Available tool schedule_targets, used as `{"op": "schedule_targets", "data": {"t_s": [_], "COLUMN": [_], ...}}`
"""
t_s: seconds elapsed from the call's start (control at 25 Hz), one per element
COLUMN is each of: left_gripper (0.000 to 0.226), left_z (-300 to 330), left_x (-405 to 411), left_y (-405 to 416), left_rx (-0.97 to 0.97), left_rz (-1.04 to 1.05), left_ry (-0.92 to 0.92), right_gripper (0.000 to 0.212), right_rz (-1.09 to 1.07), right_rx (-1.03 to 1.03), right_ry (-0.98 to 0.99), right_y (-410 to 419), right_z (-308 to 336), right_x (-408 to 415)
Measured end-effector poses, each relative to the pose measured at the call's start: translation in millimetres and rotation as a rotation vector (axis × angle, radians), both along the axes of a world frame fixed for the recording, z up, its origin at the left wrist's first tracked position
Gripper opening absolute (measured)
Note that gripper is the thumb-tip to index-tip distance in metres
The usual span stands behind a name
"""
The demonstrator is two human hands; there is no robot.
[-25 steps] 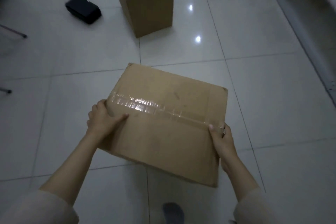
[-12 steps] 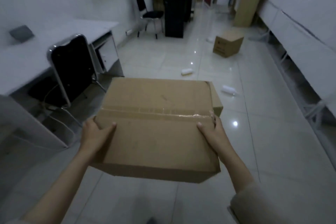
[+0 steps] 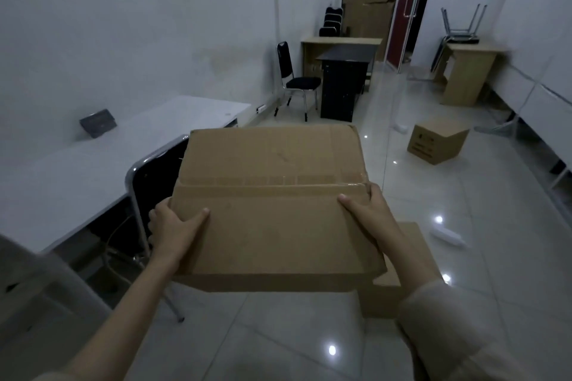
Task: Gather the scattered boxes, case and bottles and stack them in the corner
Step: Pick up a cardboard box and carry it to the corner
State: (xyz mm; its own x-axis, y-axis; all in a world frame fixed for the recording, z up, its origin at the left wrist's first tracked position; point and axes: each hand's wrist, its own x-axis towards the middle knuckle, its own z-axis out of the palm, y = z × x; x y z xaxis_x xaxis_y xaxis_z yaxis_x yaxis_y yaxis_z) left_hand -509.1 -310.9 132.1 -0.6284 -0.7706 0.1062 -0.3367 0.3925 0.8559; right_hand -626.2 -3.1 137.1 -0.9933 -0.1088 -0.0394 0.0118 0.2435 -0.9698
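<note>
So that it stayed level for carrying, the left hand [image 3: 173, 227] and right hand [image 3: 370, 210] gripped the cardboard box [image 3: 272, 195] at its 2 sides, fingers curled around the edges.

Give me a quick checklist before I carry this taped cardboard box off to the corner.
1. Left hand grip on the large taped brown cardboard box: ok, thumb on top.
2. Right hand grip: ok, at the far edge.
3. Box level: ok, slightly tilted.
4. Floor under the box: cannot tell, hidden.
5. Path: not ok, second brown cardboard box by the right arm, white plastic bottle beyond.
6. Left side: not ok, black chrome-framed chair close.
</note>
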Motion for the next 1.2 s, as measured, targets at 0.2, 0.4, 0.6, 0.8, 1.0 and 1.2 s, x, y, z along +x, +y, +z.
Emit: {"op": "schedule_targets", "data": {"t_s": [0.2, 0.4, 0.6, 0.8, 1.0, 1.2], "left_gripper": [0.075, 0.074, 0.076, 0.074, 0.075, 0.076], "left_z": [1, -1, 6, -1, -10, -3], "left_x": [-114, -257, -401, -525, -676, -832], "left_y": [-24, -43, -72, -107, -161, -216], "left_rx": [-0.028, -0.018, 0.021, 0.003, -0.012, 0.006], "left_rz": [-0.034, -0.042, -0.066, -0.038, -0.05, -0.063], "left_ry": [-0.025, -0.021, 0.004, -0.001, -0.02, -0.045], "right_gripper": [0.056, 0.055, 0.052, 0.051, 0.047, 0.045], "right_rz": [-0.018, 0.006, 0.038, 0.047, 0.041, 0.004], "right_rx": [-0.043, 0.008, 0.009, -0.011, 0.004, 0.018], "right_ry": [0.028, 0.051, 0.061, 0.073, 0.078, 0.075], "right_y": [-24, -43, -69, -108, -159, -215], "right_z": [-1, -3, 13, 10, 6, 19], "right_x": [-113, -259, -407, -535, -683, -829]}}
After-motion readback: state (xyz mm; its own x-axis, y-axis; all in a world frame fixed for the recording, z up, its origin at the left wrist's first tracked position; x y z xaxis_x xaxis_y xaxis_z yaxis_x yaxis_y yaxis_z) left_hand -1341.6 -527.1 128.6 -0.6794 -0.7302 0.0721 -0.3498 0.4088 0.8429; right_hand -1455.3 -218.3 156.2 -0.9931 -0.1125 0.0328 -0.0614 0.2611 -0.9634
